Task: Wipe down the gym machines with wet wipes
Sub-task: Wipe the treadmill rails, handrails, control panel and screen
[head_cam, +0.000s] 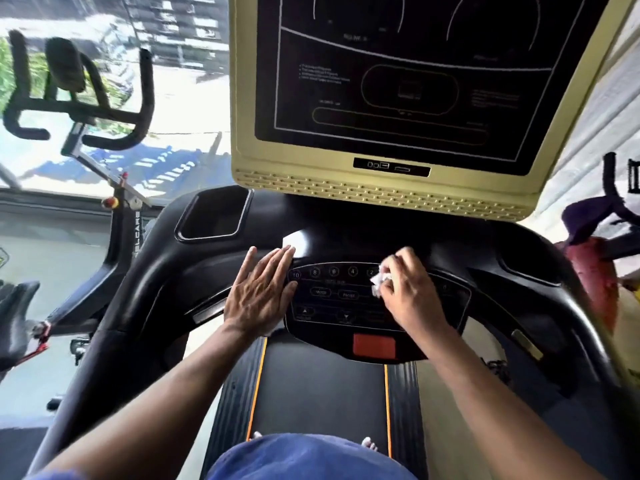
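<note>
- On treadmill control panel [346, 306]: right hand [408, 289] grasps crumpled wet wipe [379, 280], pressed on panel near the number buttons, 1 o'clock of panel centre
- Left hand [259, 292] released, fingers straight, flat on panel's 9 o'clock edge
- Red stop button [374, 346] at 6 o'clock
- Exercise bike [79, 98] at 10 o'clock

The treadmill console [346, 237] is seen in glossy black, its button panel [332, 296] marked with pale grey numerals and outlines, and a red-orange rectangle [374, 346] is set at its lower edge. The screen housing [242, 98] is coloured pale yellow-cream around a black display [398, 81] lined in white and yellow. A white wipe [379, 280] is shown, and the black belt [318, 393] is edged with orange stripes.
</note>
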### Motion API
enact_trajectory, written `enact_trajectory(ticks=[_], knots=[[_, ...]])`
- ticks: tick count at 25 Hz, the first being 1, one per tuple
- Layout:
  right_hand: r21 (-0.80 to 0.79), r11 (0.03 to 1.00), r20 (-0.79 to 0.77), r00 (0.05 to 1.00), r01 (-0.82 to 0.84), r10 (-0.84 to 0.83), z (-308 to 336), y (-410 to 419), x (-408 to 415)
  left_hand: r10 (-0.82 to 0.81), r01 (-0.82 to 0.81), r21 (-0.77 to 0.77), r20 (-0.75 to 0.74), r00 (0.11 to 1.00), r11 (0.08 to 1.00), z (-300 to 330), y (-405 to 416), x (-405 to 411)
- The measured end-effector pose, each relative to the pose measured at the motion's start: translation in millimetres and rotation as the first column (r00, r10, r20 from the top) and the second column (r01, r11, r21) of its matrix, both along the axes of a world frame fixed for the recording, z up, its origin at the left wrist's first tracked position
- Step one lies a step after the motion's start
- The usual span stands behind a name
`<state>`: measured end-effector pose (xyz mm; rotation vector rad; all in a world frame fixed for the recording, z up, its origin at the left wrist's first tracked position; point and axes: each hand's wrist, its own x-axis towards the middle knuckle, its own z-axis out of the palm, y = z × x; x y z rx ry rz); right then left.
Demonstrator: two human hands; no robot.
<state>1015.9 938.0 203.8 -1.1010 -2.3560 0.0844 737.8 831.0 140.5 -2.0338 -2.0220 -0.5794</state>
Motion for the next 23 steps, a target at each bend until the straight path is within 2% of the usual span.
enact_trajectory(ticks=[3, 5, 7, 9, 11, 14, 16, 18, 20, 22, 23], knots=[[0.003, 0.985, -0.033, 0.984, -0.174, 0.174, 1, -1, -52, 0.024, -0.024, -0.011, 0.018, 1.0, 1.0, 5, -4, 2], [0.02, 0.955, 0.038, 0.955, -0.295, 0.294, -14, -26, -82, 0.08, -0.079, -0.013, 0.086, 0.993, 0.997, 5, -5, 10], [0.037, 0.912, 0.164, 0.903, -0.409, 0.398, -27, -50, -79, 0.186, -0.188, -0.008, 0.18, 0.966, 0.982, 3, -4, 28], [0.031, 0.87, 0.212, 0.854, -0.492, 0.475, -31, -46, -42, 0.276, -0.284, -0.003, 0.251, 0.928, 0.959, 3, -1, 43], [0.045, 0.885, 0.216, 0.869, -0.464, 0.445, -37, -27, 12, 0.329, -0.342, -0.007, 0.286, 0.9, 0.94, 1, 1, 52], [0.043, 0.965, 0.096, 0.963, -0.258, 0.253, -28, 12, 82, 0.428, -0.452, 0.004, 0.313, 0.848, 0.892, -2, 9, 67], [0.083, 0.983, 0.03, 0.986, -0.165, 0.163, -13, 30, 88, 0.524, -0.567, -0.012, 0.4, 0.752, 0.824, -1, 22, 84], [0.103, 0.965, -0.029, 0.969, -0.24, 0.244, -5, 38, 64, 0.581, -0.639, -0.047, 0.471, 0.664, 0.767, -2, 32, 98], [0.031, 0.932, -0.057, 0.93, -0.362, 0.363, -9, 35, 30, 0.603, -0.659, -0.049, 0.46, 0.652, 0.75, -4, 36, 101], [-0.08, 0.876, 0.013, 0.878, -0.475, 0.478, -26, 17, 11, 0.616, -0.671, -0.038, 0.438, 0.655, 0.74, -5, 34, 98], [-0.079, 0.83, 0.052, 0.83, -0.552, 0.556, -36, 7, 14, 0.621, -0.678, -0.03, 0.433, 0.654, 0.735, -5, 34, 97]])
